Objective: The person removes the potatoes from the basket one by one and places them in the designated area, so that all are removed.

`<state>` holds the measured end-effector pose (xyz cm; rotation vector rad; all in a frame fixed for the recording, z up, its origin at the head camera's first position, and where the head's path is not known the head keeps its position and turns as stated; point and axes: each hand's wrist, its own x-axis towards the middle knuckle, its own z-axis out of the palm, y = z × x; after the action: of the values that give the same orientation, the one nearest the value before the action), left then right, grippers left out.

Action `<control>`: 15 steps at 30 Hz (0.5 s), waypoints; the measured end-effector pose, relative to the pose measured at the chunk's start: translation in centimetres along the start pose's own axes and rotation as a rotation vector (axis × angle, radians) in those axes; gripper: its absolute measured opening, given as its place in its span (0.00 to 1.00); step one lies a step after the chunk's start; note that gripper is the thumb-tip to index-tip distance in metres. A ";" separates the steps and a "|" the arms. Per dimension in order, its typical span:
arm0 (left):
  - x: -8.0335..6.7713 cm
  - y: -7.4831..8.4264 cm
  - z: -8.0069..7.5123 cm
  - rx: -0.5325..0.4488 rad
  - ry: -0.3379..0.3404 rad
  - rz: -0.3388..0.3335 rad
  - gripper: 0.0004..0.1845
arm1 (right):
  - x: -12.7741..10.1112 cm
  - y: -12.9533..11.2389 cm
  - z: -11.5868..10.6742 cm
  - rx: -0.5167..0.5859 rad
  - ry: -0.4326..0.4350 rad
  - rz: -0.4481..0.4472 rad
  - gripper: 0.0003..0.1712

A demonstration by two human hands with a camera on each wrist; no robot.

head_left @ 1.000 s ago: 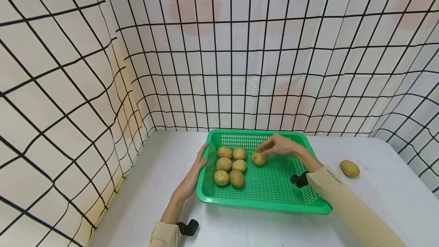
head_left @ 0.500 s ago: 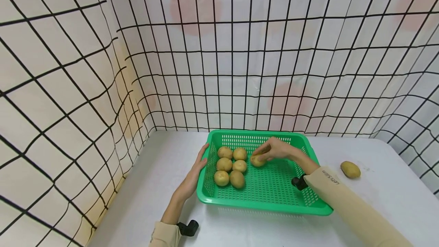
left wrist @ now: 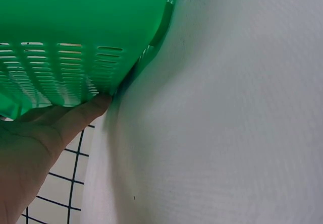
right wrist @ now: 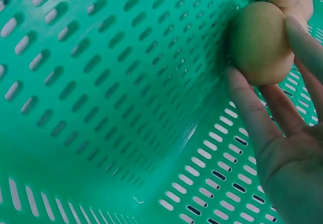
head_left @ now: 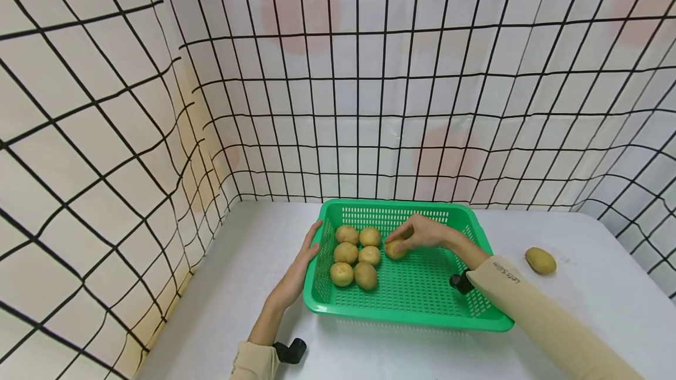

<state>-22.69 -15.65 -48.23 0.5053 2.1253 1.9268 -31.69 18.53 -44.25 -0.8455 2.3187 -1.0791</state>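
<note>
We see one green basket [head_left: 412, 301] on the white table [head_left: 237, 286], a shallow slotted tray, and it holds seven potatoes. Six of them sit in a tight block [head_left: 356, 254] of two columns and three rows in the basket's nine o'clock half. The seventh potato [head_left: 395, 248] lies on the basket floor just at three o'clock of that block, near the top row.

Our right hand [head_left: 422, 232] reaches in from four o'clock and has hold of that seventh potato: the right wrist view shows the thumb [right wrist: 252, 118] and fingers [right wrist: 308, 42] curled around it, the potato [right wrist: 261, 42] resting against the slotted green floor [right wrist: 111, 82].

Our left hand [head_left: 296, 277] lies with fingers straight along the basket's outer nine o'clock wall; in the left wrist view a fingertip [left wrist: 93, 108] touches the base of that wall [left wrist: 65, 42], gripping nothing.

An eighth potato [head_left: 540, 260] lies alone on the table, well apart from the basket at three o'clock.
</note>
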 end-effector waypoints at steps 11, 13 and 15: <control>0.2 0.1 0.1 -0.015 -0.005 0.012 0.30 | 0.1 -0.1 -0.2 -0.021 -0.002 0.004 0.18; 0.2 0.1 0.1 -0.017 -0.005 0.012 0.30 | 0.1 0.0 -0.3 -0.038 0.004 -0.005 0.18; 0.2 0.0 0.0 -0.021 -0.005 0.011 0.30 | 0.0 -0.1 -0.4 -0.042 0.005 -0.014 0.18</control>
<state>-22.81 -15.56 -48.17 0.5179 2.1013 1.9490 -31.92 18.67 -43.96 -0.8772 2.3500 -1.0426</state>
